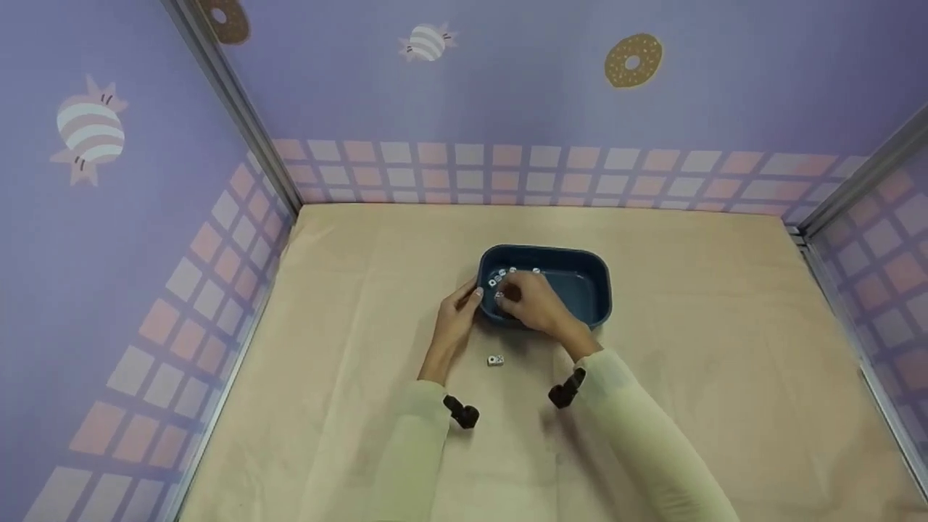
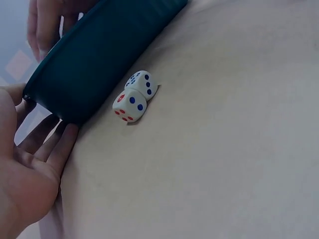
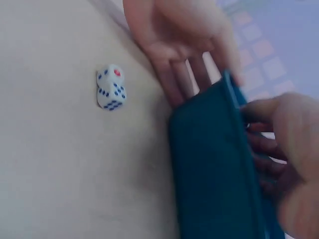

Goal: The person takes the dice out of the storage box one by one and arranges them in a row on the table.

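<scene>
A dark blue rectangular plastic box [image 1: 591, 290] stands on the cloth-covered table. My left hand [image 1: 455, 319] holds its left end, thumb at the rim and fingers against the outer wall. Inside the box is my right hand [image 1: 535, 301], with curled fingers and the thumb brought together at a white die [image 1: 499, 295]; its fingers mostly hide that die. Several more white dice [image 1: 502, 273] lie along the box's far left inside. In front of the box, two dice [image 2: 134, 97] with red and blue dots sit on the cloth, touching each other.
A beige cloth [image 1: 362, 290] covers the table. Purple panels [image 1: 507, 94] with sweets and doughnut prints stand at the back and both sides, joined by metal posts [image 1: 239, 101]. Black wrist cameras [image 1: 462, 413] are strapped over the pale sleeves [image 1: 652, 435].
</scene>
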Available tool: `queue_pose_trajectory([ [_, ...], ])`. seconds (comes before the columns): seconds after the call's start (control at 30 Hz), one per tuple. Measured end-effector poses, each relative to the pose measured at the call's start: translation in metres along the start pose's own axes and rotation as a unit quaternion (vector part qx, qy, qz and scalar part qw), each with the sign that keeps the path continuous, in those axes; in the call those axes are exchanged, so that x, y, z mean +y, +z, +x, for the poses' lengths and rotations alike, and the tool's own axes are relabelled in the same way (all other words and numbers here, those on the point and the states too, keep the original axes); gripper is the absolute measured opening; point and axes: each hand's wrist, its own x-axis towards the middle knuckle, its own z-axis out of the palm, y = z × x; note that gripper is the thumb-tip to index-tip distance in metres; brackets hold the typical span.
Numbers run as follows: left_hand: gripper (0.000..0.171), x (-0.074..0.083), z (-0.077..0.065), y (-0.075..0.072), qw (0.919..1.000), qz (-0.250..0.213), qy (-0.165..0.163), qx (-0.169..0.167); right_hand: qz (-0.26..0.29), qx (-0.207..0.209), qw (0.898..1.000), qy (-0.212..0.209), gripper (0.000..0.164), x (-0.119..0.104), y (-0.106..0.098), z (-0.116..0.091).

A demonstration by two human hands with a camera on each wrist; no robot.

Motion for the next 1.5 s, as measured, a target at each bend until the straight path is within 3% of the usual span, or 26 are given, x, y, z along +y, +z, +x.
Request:
queue_pose_trajectory([
  [0.27,0.047,-0.001,-0.003,0.000,0.9998,0.010,-0.007,0.014,0.027,0.065,0.993,-0.092,0.011,-0.017,0.006,-0.050],
  [0.53,0.046,0.000,-0.001,0.002,0.9998,0.008,-0.003,0.016,0.022,0.056,0.994,-0.094,0.016,-0.003,0.016,-0.084],
  [1.27,0.047,0.001,-0.003,-0.001,0.9998,0.018,-0.005,0.008,0.041,0.033,0.998,-0.016,0.014,0.009,0.055,-0.099],
  [1.5,0.046,0.001,-0.003,-0.002,0.9999,0.010,-0.005,0.010,-0.006,0.018,1.000,-0.019,0.013,0.005,0.051,-0.097],
])
